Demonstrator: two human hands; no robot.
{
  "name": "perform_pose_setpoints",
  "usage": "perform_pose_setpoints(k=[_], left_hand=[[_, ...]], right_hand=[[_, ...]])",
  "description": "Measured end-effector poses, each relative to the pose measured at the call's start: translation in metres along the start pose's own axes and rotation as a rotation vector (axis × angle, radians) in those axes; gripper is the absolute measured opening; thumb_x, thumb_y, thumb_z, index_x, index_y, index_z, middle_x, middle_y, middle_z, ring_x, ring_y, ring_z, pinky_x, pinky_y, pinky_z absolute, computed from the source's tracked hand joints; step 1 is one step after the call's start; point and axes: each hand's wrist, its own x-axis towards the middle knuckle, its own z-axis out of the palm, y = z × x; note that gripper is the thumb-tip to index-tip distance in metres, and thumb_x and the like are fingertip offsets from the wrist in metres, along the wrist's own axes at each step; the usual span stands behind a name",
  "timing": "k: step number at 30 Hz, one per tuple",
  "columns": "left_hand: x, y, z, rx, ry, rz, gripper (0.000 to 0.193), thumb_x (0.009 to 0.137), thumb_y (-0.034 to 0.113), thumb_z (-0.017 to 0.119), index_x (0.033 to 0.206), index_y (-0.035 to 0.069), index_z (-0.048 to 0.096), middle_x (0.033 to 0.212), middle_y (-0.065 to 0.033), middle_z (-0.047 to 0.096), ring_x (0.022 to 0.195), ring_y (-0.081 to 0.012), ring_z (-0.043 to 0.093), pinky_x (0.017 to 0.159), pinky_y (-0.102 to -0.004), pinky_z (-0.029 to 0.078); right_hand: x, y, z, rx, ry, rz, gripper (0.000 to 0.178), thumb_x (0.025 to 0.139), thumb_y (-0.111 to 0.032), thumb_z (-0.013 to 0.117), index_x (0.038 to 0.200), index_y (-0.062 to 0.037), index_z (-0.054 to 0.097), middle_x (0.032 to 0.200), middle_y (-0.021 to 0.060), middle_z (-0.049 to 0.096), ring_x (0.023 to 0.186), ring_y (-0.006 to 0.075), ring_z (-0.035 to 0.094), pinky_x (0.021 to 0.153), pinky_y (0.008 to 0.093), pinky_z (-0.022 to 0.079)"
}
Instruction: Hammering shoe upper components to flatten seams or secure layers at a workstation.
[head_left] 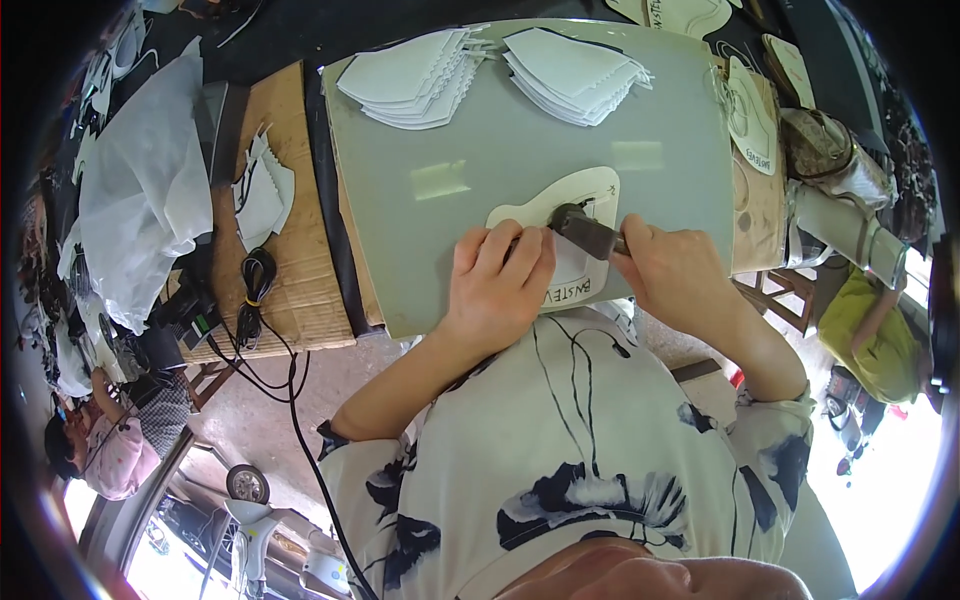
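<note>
A grey board (390, 230) bears white stacks (405, 80) along its far edge and a cream template (572, 190) near its near edge. The left hand's (500, 285) fingers curl there, grip unclear; the right hand (675, 268) clasps a hammer (587, 233). Black lettering (570, 292) marks the template.
</note>
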Motion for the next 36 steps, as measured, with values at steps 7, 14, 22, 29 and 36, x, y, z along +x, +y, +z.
perform_pose_setpoints(k=[7, 14, 22, 29, 36], left_hand=[[0.001, -0.007, -0.007, -0.182, -0.043, -0.097, 0.021, 0.071, 0.001, 0.073, 0.092, 0.003, 0.071, 0.098, -0.0023, 0.063, 0.093, -0.0209, 0.06, 0.079, -0.0357, 0.041], [-0.007, -0.005, -0.006, -0.114, -0.044, 0.014, 0.028, 0.071, 0.01, 0.064, 0.097, 0.0, 0.067, 0.103, -0.0085, 0.061, 0.099, -0.0245, 0.058, 0.087, -0.0406, 0.045], [0.0, -0.007, -0.011, -0.199, -0.036, -0.085, 0.022, 0.071, 0.005, 0.07, 0.093, 0.003, 0.068, 0.099, -0.0051, 0.062, 0.095, -0.023, 0.059, 0.083, -0.039, 0.045], [-0.006, -0.014, -0.012, -0.155, -0.038, -0.012, 0.021, 0.07, 0.004, 0.075, 0.09, 0.005, 0.069, 0.095, -0.0022, 0.062, 0.09, -0.0222, 0.059, 0.08, -0.0394, 0.045], [-0.008, -0.014, -0.011, -0.122, -0.023, 0.034, 0.026, 0.07, 0.012, 0.065, 0.094, 0.002, 0.068, 0.1, -0.0051, 0.059, 0.097, -0.0226, 0.056, 0.085, -0.0415, 0.044]], right_hand=[[-0.004, 0.006, 0.004, -0.034, 0.051, -0.001, 0.033, 0.096, -0.03, 0.06, 0.084, -0.0032, 0.046, 0.059, 0.0092, 0.056, 0.049, 0.0298, 0.06, 0.044, 0.0393, 0.046], [-0.002, -0.006, -0.007, 0.016, 0.039, -0.014, 0.03, 0.093, -0.026, 0.064, 0.084, -0.0031, 0.047, 0.062, 0.01, 0.056, 0.054, 0.0307, 0.06, 0.047, 0.0399, 0.044], [0.0, -0.004, -0.001, -0.031, 0.092, -0.088, 0.033, 0.095, -0.031, 0.061, 0.082, -0.0032, 0.048, 0.061, 0.008, 0.058, 0.051, 0.029, 0.06, 0.045, 0.0382, 0.045], [0.002, -0.001, -0.005, -0.056, 0.02, -0.069, 0.034, 0.096, -0.032, 0.06, 0.083, -0.0025, 0.049, 0.059, 0.0084, 0.058, 0.05, 0.0283, 0.061, 0.044, 0.0377, 0.044], [0.007, -0.004, -0.005, -0.01, -0.053, -0.097, 0.034, 0.095, -0.032, 0.06, 0.084, -0.0023, 0.049, 0.064, 0.0096, 0.059, 0.05, 0.0297, 0.059, 0.044, 0.0391, 0.044]])
